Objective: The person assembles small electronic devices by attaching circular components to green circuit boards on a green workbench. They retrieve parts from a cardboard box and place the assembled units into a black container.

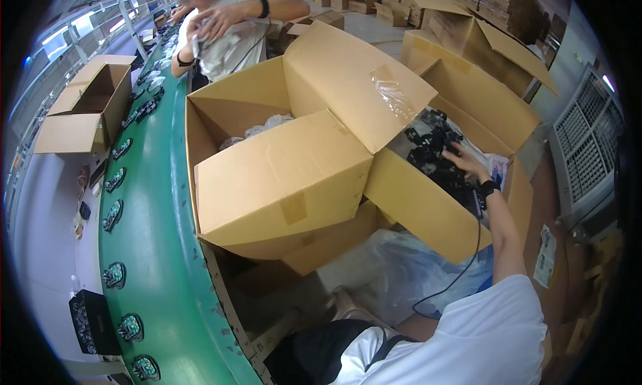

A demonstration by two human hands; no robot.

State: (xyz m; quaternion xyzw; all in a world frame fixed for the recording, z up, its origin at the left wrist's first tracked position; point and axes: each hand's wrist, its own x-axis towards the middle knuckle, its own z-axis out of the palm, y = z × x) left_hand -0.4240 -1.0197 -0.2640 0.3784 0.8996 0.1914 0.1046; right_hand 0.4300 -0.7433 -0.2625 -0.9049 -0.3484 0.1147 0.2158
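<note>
My right hand reaches into an open cardboard box on the right, its fingers stretched and apart over a pile of black plastic parts. The fingertips seem to touch the pile; nothing shows as gripped. The parts' exact kind is too small to make out. Around my right wrist is a black strap with a thin dark cord hanging from it. My left hand is outside the picture.
A large open carton holding pale wrapped items stands between me and a green conveyor belt. Small circuit-board assemblies line the belt. Across it are another carton and a black bin. A co-worker handles something beyond.
</note>
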